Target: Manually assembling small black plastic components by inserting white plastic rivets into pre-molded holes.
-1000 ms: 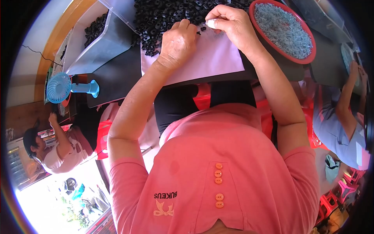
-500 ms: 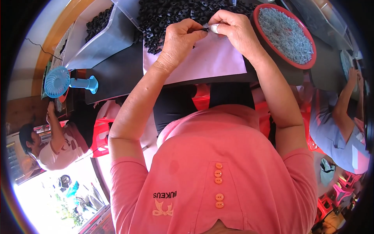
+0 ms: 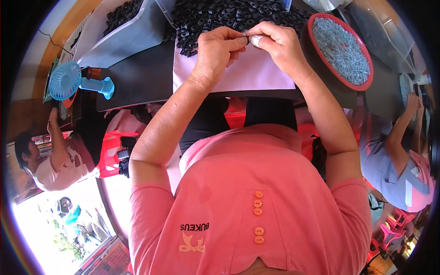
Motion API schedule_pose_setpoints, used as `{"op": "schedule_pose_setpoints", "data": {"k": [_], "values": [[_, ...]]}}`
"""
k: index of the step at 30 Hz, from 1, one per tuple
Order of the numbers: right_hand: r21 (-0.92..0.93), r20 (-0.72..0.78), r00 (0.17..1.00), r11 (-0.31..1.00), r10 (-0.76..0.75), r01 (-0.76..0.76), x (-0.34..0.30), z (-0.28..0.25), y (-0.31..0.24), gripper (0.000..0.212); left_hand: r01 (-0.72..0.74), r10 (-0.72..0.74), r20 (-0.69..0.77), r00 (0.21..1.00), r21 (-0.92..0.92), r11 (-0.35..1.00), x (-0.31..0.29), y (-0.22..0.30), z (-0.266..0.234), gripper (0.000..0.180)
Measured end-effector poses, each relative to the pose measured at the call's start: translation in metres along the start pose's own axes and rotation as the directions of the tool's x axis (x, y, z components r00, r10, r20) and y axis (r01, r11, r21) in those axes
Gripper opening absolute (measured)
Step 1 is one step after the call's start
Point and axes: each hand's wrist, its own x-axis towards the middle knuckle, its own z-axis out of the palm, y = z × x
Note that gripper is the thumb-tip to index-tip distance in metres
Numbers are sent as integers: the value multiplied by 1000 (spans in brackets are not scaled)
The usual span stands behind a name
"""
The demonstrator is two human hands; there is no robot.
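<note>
My left hand [image 3: 219, 51] pinches a small black plastic part [image 3: 248, 40] between thumb and fingertips, its other fingers curled. My right hand [image 3: 280, 46] meets it from the other side, thumb and forefinger closed against the part. Whatever else the right fingertips grip is too small to make out. Both hands are above a pale pink sheet [image 3: 256, 75] on the dark table. Just beyond them spreads a heap of similar black plastic parts [image 3: 208, 20]. To the right of my right hand, a red basin [image 3: 372, 68] holds many small, shiny, bluish-clear pieces [image 3: 341, 50].
A translucent bin [image 3: 123, 46] with more black parts stands at the far left. Nearer sits a small blue fan [image 3: 66, 81] on the dark table [image 3: 137, 78]. One co-worker [image 3: 59, 160] is at the left, another [image 3: 394, 156] at the right, hands raised.
My fingertips have drawn closer together around the black part. The surroundings have shifted slightly in the picture; the basin now appears a little farther right and lower.
</note>
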Motion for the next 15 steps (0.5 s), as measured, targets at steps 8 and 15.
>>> {"op": "schedule_pose_setpoints", "data": {"k": [8, 15], "values": [[-81, -86, 991, 992, -101, 94, 1, 5, 0, 18, -80, 65, -121, 991, -124, 989, -8, 3, -16, 14], [-563, 194, 900, 708, -390, 427, 12, 23, -7, 9, -116, 57, -227, 972, -259, 959, -18, -12, -35, 9]]}}
